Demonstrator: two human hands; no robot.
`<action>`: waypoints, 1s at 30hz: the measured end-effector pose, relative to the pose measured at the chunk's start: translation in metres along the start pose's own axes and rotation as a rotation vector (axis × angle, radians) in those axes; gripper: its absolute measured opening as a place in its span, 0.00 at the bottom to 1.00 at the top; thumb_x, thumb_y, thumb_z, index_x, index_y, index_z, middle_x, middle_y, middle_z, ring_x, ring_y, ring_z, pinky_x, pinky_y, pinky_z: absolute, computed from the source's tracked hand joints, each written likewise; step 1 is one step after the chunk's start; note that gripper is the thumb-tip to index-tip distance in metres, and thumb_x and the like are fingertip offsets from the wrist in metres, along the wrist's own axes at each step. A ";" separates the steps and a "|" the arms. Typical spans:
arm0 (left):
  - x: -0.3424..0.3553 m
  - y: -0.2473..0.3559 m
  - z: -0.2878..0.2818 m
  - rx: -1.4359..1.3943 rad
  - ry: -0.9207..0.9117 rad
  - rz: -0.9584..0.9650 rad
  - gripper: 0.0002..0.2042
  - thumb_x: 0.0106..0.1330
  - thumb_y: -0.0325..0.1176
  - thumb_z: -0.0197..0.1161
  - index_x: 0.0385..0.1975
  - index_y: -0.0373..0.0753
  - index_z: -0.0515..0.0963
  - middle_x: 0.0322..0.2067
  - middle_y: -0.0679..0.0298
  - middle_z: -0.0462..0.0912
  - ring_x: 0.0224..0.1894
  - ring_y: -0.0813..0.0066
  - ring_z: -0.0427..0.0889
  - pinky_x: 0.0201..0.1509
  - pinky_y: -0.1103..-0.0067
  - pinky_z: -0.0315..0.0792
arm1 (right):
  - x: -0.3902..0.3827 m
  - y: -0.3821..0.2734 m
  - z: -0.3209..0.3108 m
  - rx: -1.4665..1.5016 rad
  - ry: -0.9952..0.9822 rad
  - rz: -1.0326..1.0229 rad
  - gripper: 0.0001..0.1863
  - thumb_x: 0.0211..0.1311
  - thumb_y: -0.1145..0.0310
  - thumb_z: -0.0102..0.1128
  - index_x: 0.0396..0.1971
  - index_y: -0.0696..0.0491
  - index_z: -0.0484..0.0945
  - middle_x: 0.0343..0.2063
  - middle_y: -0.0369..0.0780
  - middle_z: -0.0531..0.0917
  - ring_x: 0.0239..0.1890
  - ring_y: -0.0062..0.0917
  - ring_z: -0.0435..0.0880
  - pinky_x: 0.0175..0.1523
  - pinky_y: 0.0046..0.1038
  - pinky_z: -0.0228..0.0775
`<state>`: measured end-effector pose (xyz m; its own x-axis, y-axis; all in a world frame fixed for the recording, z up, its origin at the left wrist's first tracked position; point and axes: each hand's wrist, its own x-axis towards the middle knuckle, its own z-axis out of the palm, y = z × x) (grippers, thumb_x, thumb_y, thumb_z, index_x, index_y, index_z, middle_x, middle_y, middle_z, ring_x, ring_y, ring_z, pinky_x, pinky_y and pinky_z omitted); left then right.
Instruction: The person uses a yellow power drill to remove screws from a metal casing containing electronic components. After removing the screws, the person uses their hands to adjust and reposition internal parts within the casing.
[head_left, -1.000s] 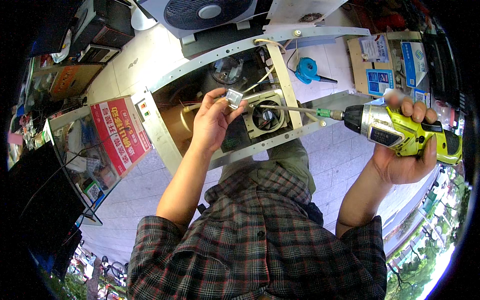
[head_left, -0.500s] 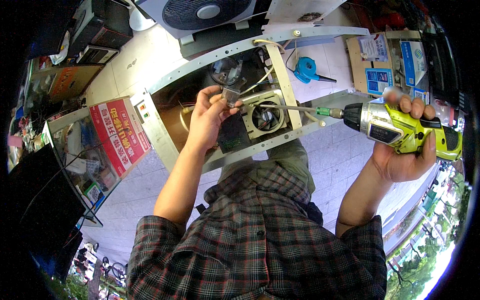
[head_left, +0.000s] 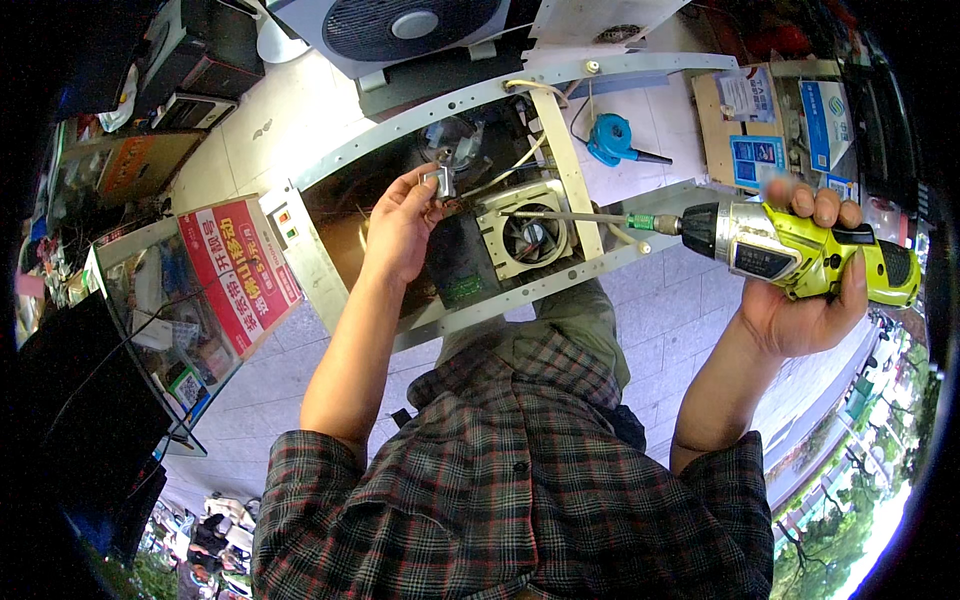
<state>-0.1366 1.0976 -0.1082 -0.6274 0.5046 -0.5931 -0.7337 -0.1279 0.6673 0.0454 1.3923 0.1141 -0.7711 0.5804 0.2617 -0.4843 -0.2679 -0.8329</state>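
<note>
Inside an opened metal appliance housing (head_left: 318, 262), my left hand (head_left: 400, 228) pinches a small shiny metal bracket (head_left: 444, 182) between thumb and fingertips. Just beyond it lies a round glassy dark part (head_left: 462, 140), partly hidden. My right hand (head_left: 795, 320) is wrapped round the grip of a yellow-green cordless drill (head_left: 825, 262), held level to the right of the housing. From its chuck a green bit holder and a long thin screwdriver bit (head_left: 585, 215) point left, the tip over a small cooling fan (head_left: 530, 240) in a cream frame. The tip appears to touch nothing.
A blue blower (head_left: 612, 140) sits on the floor beyond the housing's right end. A large grey fan unit (head_left: 415, 30) stands at the back. To the left is a glass display case (head_left: 160, 330) with a red sign. Cardboard boxes (head_left: 735, 110) stand at the right.
My left hand has drawn slightly left, away from the fan, tilting the bracket upward. The drill has shifted a little left and its bit is now plainly apart from the left hand.
</note>
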 end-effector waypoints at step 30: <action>0.049 0.008 0.028 -0.133 0.093 -0.002 0.09 0.74 0.30 0.57 0.50 0.35 0.74 0.37 0.63 0.79 0.25 0.79 0.72 0.27 0.82 0.68 | -0.006 0.008 0.000 0.025 -0.009 0.025 0.21 0.68 0.53 0.49 0.54 0.52 0.71 0.43 0.41 0.76 0.51 0.37 0.75 0.68 0.53 0.59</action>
<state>-0.1660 1.1445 -0.1190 -0.6430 0.4241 -0.6377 -0.7591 -0.2423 0.6042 0.0463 1.3869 0.1060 -0.7868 0.5663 0.2454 -0.4748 -0.3012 -0.8270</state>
